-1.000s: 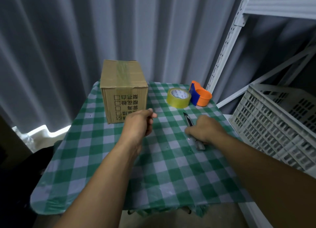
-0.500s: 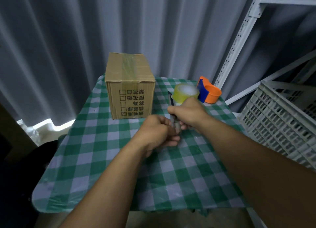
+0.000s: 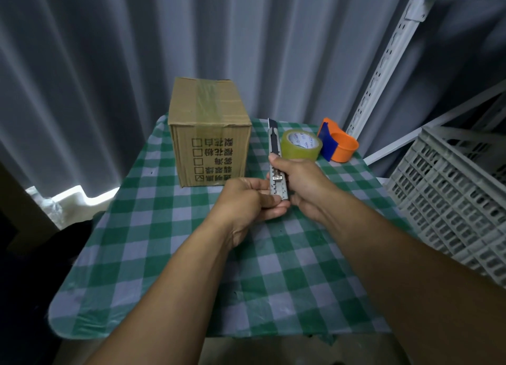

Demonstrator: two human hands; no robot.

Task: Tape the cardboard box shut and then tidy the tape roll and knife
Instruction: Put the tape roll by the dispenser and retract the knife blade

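Observation:
The cardboard box [image 3: 209,134] stands at the back left of the checked table, flaps down, a strip of clear tape along its top. Just right of it lies the yellowish tape roll [image 3: 301,145]. A metal utility knife [image 3: 276,162] is held upright above the table, its dark blade out at the top. My right hand [image 3: 301,184] is wrapped around the knife's middle. My left hand [image 3: 252,200] pinches its lower end from the left.
An orange and blue tape dispenser [image 3: 338,144] sits at the back right of the green checked tablecloth [image 3: 191,269]. A white slatted crate [image 3: 451,200] stands to the right, under a white metal shelf frame [image 3: 383,61]. A grey curtain hangs behind.
My right hand picked the knife up off the table and raised it upright. My left hand came over and took hold of its lower end. The view has shifted closer.

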